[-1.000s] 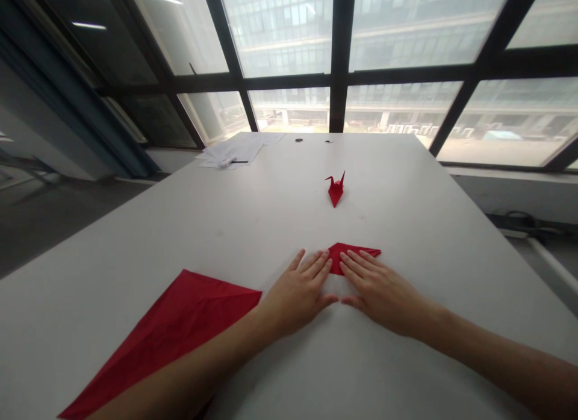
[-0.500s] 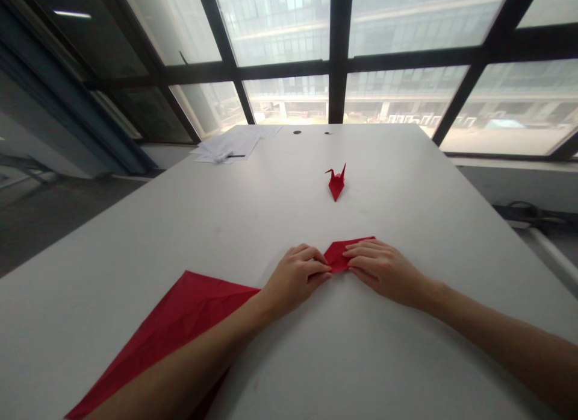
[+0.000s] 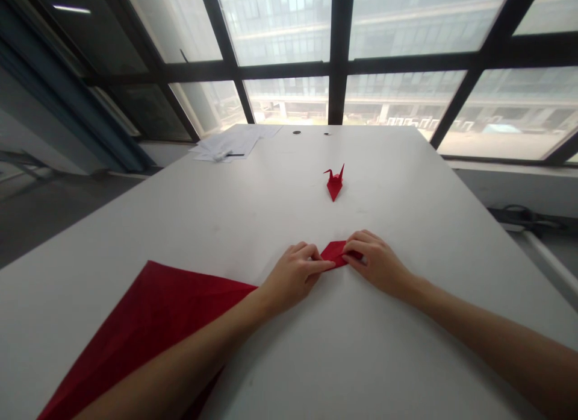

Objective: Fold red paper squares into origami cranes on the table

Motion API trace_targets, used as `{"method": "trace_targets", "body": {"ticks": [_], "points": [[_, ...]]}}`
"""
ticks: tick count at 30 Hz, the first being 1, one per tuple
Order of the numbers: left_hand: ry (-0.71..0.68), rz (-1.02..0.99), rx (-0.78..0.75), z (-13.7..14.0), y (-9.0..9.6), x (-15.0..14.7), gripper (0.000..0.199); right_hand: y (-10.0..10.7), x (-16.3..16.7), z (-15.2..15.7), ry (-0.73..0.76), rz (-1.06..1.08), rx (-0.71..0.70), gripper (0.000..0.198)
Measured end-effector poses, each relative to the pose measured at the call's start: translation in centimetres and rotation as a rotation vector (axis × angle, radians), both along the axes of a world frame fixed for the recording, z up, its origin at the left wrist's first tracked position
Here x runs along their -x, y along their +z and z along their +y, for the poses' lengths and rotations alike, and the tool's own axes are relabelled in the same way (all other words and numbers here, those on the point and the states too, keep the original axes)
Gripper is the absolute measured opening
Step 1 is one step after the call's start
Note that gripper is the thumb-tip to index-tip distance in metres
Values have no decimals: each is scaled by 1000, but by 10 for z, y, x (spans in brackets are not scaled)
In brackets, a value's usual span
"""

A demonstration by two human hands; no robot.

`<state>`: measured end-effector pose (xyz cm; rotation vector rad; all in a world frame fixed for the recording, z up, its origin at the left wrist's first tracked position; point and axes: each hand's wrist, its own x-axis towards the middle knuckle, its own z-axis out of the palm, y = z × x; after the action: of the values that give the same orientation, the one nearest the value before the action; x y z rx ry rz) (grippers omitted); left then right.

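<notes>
A small folded piece of red paper (image 3: 333,250) lies on the white table between my two hands. My left hand (image 3: 298,270) has its fingers curled, with the index finger and thumb pressing the paper's near left edge. My right hand (image 3: 376,257) pinches the right part of the paper and hides that end. Under my left forearm lies a large red sheet (image 3: 149,314), partly covered by the arm. Farther back, a finished red paper crane (image 3: 335,185) stands on the table, its neck and tail pointing up.
Loose white papers (image 3: 230,144) with a dark pen-like item lie at the table's far left. Two small round dark spots sit near the far edge of the white table (image 3: 280,191). Behind it rise large windows with black frames (image 3: 338,58).
My right hand has gone from flat fingers on the folded paper to a pinch at its right part. My left index finger now reaches farther over the paper. The large sheet's visible corner has shifted left.
</notes>
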<state>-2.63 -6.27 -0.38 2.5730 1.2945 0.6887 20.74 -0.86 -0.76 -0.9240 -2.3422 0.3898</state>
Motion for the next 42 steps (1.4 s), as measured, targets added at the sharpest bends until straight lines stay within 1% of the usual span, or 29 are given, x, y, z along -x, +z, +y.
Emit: {"method": "trace_targets", "body": {"ticks": [4,7,9,11,12,14,17,21,24,26,27,29,31,33,37,42], "points": [[-8,72,-30,-2,1,-2,37,1,-1,-1,-10,-24,-39,11],[-11,87,-30,-2,3,-3,38,3,0,-14,12,-93,-100,20],[-12,104,-28,-2,5,-4,35,3,1,-28,58,-188,-135,33],[-18,131,-29,-3,8,-5,31,0,3,-41,101,-272,-157,57],[-23,143,-33,-4,9,-5,30,-2,3,-45,113,-306,-148,66],[-38,153,-44,-6,13,-4,27,-6,2,-49,121,-355,-133,73],[-63,137,-65,-7,16,4,22,-9,0,-48,113,-374,-127,75],[-116,105,-110,-3,19,21,20,-7,-1,-46,100,-371,-133,78],[-184,-12,-99,1,21,31,24,-5,1,-46,91,-383,-137,78],[-184,-97,-77,3,21,34,23,-5,2,-47,89,-397,-140,78],[-176,-108,-67,3,22,35,23,-5,2,-46,92,-406,-141,78],[-194,-48,-36,4,22,35,25,-5,1,-46,98,-415,-148,78],[-246,38,21,6,24,35,26,-5,-1,-47,100,-411,-156,76],[-301,62,90,8,26,35,26,-5,-3,-47,98,-402,-163,74],[-345,-29,181,12,30,38,25,-4,-4,-48,100,-404,-160,75],[-343,-101,236,15,31,46,21,-4,-2,-46,92,-441,-150,75]]}}
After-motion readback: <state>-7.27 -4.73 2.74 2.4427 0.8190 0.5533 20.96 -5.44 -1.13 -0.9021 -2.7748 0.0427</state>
